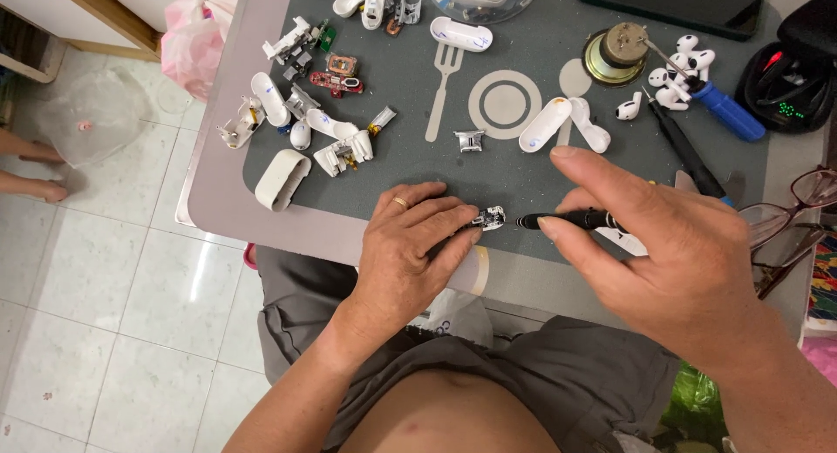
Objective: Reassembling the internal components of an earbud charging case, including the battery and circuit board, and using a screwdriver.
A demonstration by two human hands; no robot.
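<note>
My left hand (410,261) rests palm down at the near edge of the grey mat (523,183), fingers pressed together and curled, pinching a small white and metal part (490,217) between thumb and fingertips; the part sits just past my fingertips, flat on the mat and close to its near edge. My right hand (671,261) hovers to the right of that part, holding a black screwdriver (567,219) between thumb and middle finger, with the index finger raised and extended above it; the tip points left and stops just beside the part, and I cannot tell whether it touches. Between the two hands only a narrow gap of bare mat is open. Beyond my left knuckles lies a clear strip of mat, then a white oval shell (282,179) to the far left near the mat's left edge, and a cluster of opened white casings (340,143) further away. Straight ahead of the part stands a small metal clip (468,140), well apart. Ahead of my right hand lie two white case halves (567,124), and to its right a second black driver (689,152) and a blue-handled tool (728,111). Spectacles (798,213) lie at the table's right edge, just beside my right wrist.
</note>
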